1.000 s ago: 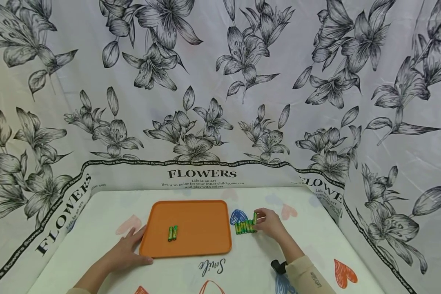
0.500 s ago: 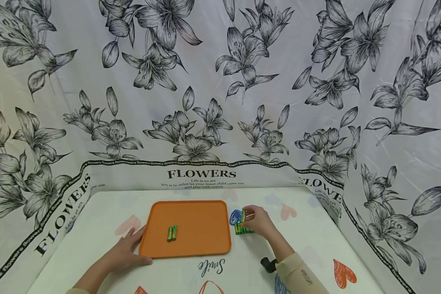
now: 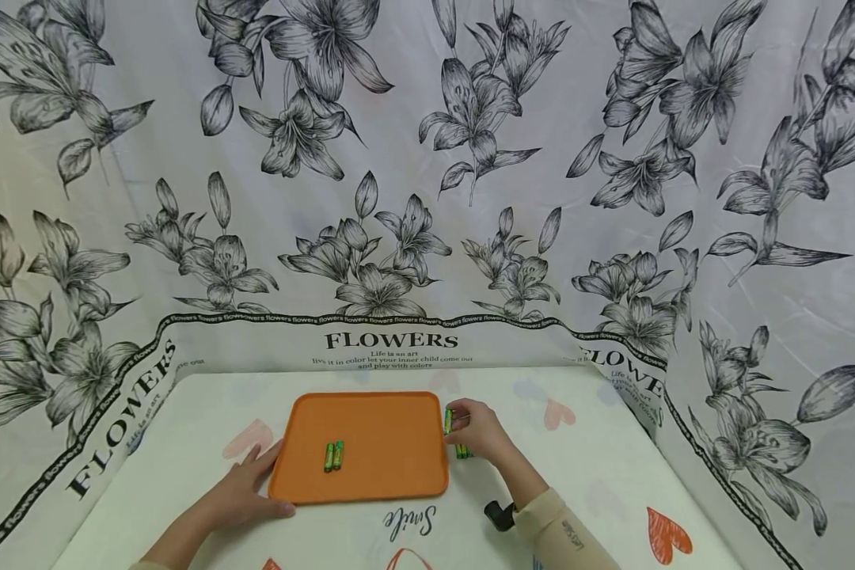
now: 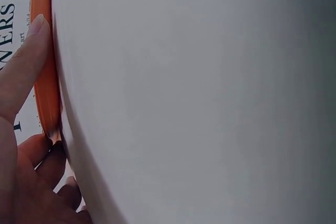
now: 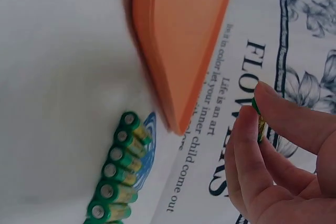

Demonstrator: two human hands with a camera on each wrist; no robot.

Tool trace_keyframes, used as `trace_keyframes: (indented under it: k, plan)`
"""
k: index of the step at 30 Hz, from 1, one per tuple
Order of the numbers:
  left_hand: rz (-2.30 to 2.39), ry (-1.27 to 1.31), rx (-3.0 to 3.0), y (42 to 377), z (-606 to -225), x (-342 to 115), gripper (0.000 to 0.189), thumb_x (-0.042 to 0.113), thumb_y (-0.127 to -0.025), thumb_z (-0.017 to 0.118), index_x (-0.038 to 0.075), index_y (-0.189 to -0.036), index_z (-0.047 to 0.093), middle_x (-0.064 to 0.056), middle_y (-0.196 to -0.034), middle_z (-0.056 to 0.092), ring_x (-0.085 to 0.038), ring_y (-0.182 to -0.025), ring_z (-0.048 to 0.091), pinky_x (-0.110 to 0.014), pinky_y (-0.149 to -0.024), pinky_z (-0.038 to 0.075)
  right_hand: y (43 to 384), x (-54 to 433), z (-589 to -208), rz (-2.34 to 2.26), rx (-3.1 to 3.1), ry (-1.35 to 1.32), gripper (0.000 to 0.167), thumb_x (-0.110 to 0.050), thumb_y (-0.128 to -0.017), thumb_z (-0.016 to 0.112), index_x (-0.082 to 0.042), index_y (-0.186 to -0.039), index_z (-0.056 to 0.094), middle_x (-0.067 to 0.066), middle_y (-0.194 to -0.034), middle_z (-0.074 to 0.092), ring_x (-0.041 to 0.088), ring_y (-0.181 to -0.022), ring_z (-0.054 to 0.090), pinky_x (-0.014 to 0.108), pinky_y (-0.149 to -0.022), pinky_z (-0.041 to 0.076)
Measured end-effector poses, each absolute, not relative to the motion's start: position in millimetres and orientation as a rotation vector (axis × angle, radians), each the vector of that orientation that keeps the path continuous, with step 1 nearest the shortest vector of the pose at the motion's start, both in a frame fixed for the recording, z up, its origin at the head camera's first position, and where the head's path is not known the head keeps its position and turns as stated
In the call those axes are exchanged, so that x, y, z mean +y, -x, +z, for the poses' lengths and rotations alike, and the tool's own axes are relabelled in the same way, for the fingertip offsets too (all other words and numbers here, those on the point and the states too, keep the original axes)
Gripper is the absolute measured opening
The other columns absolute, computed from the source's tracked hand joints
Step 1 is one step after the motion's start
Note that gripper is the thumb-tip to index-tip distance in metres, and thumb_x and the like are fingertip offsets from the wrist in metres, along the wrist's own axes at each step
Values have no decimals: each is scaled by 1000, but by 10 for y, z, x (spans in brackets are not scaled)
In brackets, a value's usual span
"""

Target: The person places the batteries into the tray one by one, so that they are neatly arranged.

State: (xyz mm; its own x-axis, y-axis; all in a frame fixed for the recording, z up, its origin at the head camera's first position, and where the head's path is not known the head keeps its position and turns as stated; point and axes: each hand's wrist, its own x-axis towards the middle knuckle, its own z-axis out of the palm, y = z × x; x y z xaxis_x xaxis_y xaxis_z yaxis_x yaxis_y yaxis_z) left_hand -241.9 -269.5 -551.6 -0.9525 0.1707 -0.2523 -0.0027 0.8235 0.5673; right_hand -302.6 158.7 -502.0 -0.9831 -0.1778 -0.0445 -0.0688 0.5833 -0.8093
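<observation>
My right hand (image 3: 479,431) pinches a small green and yellow battery (image 3: 448,420) between thumb and fingertips, held upright by the tray's right edge. Beneath that hand, a row of similar batteries (image 5: 121,158) lies side by side on the cloth; the head view shows only its left end. Two more batteries (image 3: 333,457) lie next to each other on the orange tray (image 3: 392,427), left of its middle. My left hand (image 3: 241,489) holds the tray's near left corner, thumb along the front rim and fingers at the left side. Its thumb (image 4: 34,40) presses the rim in the left wrist view.
A white cloth (image 3: 370,534) printed with hearts and the word Smile covers the table. Behind and on both sides hangs a flower-printed curtain (image 3: 399,261). A black device (image 3: 499,516) sits at the right wrist, low over the cloth.
My right hand has carried the pinched battery leftward from the right end of the row to the tray's right edge. The left hand and the two batteries on the tray stay put.
</observation>
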Motion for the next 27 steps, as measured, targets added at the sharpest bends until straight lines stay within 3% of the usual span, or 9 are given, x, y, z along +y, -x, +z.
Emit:
trace_keyframes:
  k: [12,20,27]
  plan:
    - [838,-100,2699,2411,-5526,-2705,124,63,-66,85,15,-162,22,-39,-161,10,-74,-137,11,-85,-101,21,3054,1279,-4982,-1356,2647,276,52,-2,-78,85,-2,-126,65,4,-104,69,17,-91,65,33,-75,59]
    - [849,-202,2726,2411,-5520,-2750,116,57,-73,84,11,-161,23,-41,-159,13,-74,-136,14,-84,-100,26,3057,1100,-5005,-1345,2634,335,55,-3,-78,85,-3,-129,64,5,-108,69,18,-92,67,38,-78,59]
    - [850,-174,2716,2432,-5547,-2730,119,59,-71,85,13,-161,23,-39,-160,12,-72,-138,13,-83,-101,24,3056,988,-5007,-1383,2607,344,55,-1,-76,86,-2,-127,64,5,-108,67,17,-90,65,37,-75,59]
